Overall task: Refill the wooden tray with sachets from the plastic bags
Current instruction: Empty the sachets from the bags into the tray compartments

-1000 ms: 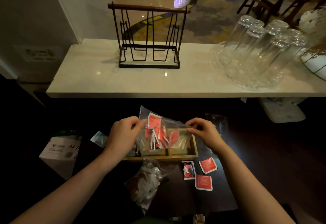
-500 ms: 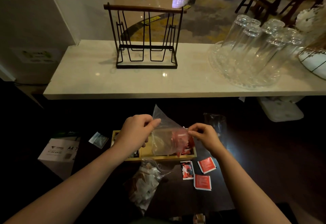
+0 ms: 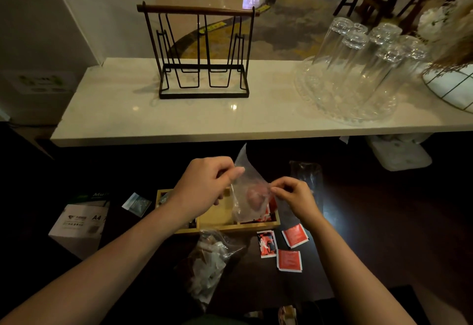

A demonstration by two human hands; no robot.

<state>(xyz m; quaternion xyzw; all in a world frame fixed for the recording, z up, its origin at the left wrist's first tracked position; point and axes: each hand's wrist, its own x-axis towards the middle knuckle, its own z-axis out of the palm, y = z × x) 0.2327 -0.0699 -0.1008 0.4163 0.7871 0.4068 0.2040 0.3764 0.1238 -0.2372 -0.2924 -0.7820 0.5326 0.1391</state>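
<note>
A clear plastic bag is hanging upended over the right end of the wooden tray, its film crumpled and see-through, one corner sticking up toward the far side. It is looking nearly empty, with a reddish blur showing through its lower part. The left hand is pinching the bag's upper left edge between thumb and curled fingers, and the right hand is pinching its right edge with its fingertips pressed together. Below the bag, red sachets are lying in the tray's right compartment; the middle compartment is showing bare light wood, and the left one is mostly hidden by the left wrist. The tray is sitting on a dark table, near the person. Just nearside of it a second bag of pale sachets is slumping on the table, and to the right three loose sachets, red and white, are lying flat. A white paper box is standing at far left. Beyond, a marble counter is carrying a black wire rack and upturned glasses.
</note>
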